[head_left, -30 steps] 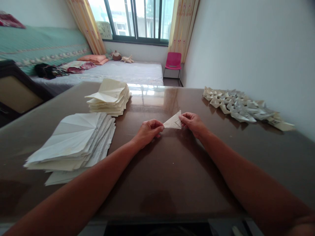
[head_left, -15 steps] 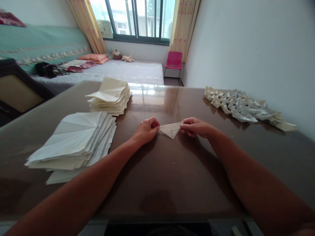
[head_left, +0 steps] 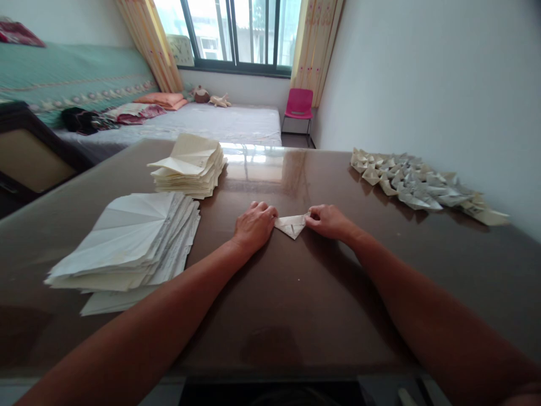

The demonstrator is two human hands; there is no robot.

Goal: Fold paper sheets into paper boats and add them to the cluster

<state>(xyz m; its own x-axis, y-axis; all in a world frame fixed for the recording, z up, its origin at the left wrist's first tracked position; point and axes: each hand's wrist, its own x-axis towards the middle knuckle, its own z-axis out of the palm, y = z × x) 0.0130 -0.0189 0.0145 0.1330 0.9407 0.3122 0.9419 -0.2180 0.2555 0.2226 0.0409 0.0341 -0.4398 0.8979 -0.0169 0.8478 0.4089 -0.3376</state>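
Note:
A small folded piece of paper (head_left: pixel 291 226), a triangle with its point toward me, lies between my hands low over the table. My left hand (head_left: pixel 256 224) is closed at its left corner, knuckles up, with the fingertips partly hidden. At the right corner, my right hand (head_left: pixel 328 221) pinches the paper between thumb and curled fingers. Dark marks show on the paper's face.
On the glossy brown table (head_left: pixel 270 316), a stack of white creased sheets (head_left: pixel 127 242) lies left of my left forearm. Behind it stands a cream stack (head_left: pixel 190 169). Many folded paper pieces (head_left: pixel 414 180) cover the far right, near the wall.
My left hand has turned knuckles up over the paper's left corner. My right hand has come slightly left and inward. Less of the paper's top edge shows between them.

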